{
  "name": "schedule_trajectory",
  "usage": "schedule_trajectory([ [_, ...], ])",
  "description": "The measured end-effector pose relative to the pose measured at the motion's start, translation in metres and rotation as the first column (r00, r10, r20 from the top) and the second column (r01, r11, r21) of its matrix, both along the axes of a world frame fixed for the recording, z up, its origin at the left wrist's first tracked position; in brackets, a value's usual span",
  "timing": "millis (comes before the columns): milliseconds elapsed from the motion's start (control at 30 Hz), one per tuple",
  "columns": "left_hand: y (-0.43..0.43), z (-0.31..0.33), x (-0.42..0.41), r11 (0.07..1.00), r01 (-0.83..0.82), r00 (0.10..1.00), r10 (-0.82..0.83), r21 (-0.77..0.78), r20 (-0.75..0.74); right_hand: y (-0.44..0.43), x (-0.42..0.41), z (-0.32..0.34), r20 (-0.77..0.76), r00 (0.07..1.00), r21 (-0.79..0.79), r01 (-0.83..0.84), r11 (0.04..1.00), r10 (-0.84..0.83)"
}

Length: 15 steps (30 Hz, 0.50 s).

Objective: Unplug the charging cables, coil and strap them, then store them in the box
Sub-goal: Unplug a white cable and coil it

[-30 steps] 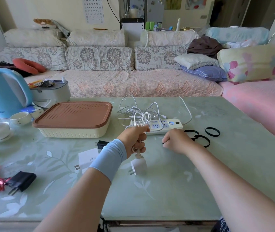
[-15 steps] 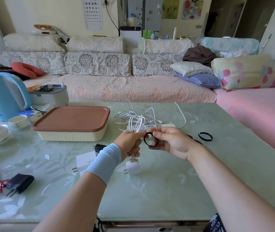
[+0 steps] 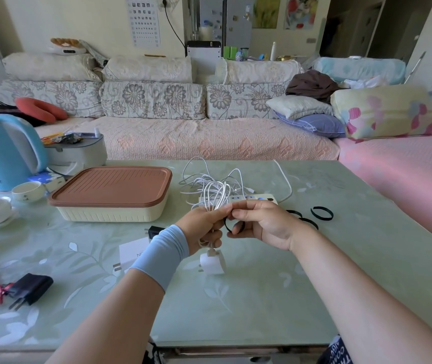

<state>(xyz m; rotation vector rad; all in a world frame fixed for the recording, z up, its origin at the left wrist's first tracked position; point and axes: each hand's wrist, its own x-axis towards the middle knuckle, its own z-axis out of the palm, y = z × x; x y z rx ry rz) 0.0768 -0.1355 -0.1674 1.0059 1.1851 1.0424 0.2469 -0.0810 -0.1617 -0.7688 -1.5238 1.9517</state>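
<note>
Coil point(image 3: 216, 191) bunched upright in our closed left hand point(image 3: 204, 227), loops toward 12 o'clock; right hand point(image 3: 262, 223) pinches strap point(image 3: 227, 225) touching at 3 o'clock, ready to wrap.

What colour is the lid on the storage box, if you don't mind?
The lid is reddish-brown with ribbed lines, seen in the head view.

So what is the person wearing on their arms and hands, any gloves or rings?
No gloves: both hands are bare. The left hand has a light blue, stretchy-looking band round the wrist, plain, with no marking visible. The right hand and its forearm carry nothing: no sleeve, watch or bracelet. I see no rings on the fingers that show, though some fingers are curled out of sight.
</note>
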Motion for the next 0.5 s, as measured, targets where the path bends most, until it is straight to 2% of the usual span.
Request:
schedule_trajectory([
  [133,0.001,-0.002,-0.001,0.997,0.035,0.997,-0.030,0.065,-0.077,-0.003,0.003,0.002,-0.082,0.985,-0.137,-0.162,0.977,0.151],
  [333,0.002,-0.003,-0.010,0.990,0.023,0.977,0.007,0.138,-0.211,-0.014,-0.015,-0.002,-0.113,0.993,-0.300,-0.078,0.951,0.046],
  [400,0.001,-0.003,-0.015,0.990,-0.005,0.972,0.038,0.139,-0.232,-0.019,-0.020,-0.001,-0.042,0.999,-0.236,-0.024,0.972,0.014],
  [500,-0.005,-0.002,-0.020,0.991,-0.052,0.959,0.084,0.125,-0.271,-0.022,-0.020,0.000,0.131,0.978,0.058,0.159,0.986,-0.165],
])
